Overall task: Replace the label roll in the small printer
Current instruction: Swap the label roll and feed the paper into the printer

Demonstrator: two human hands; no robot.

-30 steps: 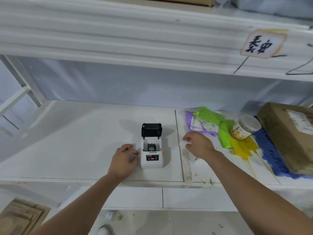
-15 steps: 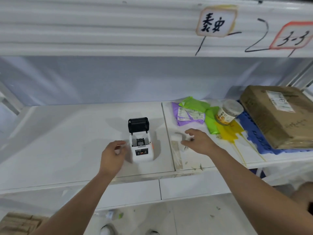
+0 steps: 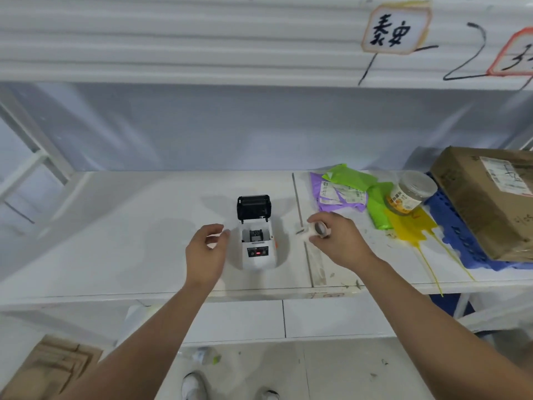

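A small white printer (image 3: 257,249) stands on the white shelf (image 3: 121,241), its black lid (image 3: 253,207) flipped up and the roll bay showing. My right hand (image 3: 337,243) is just right of the printer, lifted off the shelf, and holds a small white label roll (image 3: 315,230) between thumb and fingers. My left hand (image 3: 206,254) hovers just left of the printer with its fingers curled and apart; something small and white may sit at the fingertips, too blurred to tell.
Purple and green mailer bags (image 3: 349,192), a lidded jar (image 3: 411,194) and a yellow spill (image 3: 412,226) lie to the right. A cardboard box (image 3: 490,197) rests on a blue crate (image 3: 452,226). An upper shelf hangs overhead.
My right hand has picked the label roll up off the shelf and raised it. My left hand has lifted slightly beside the printer. The view shifted a little.
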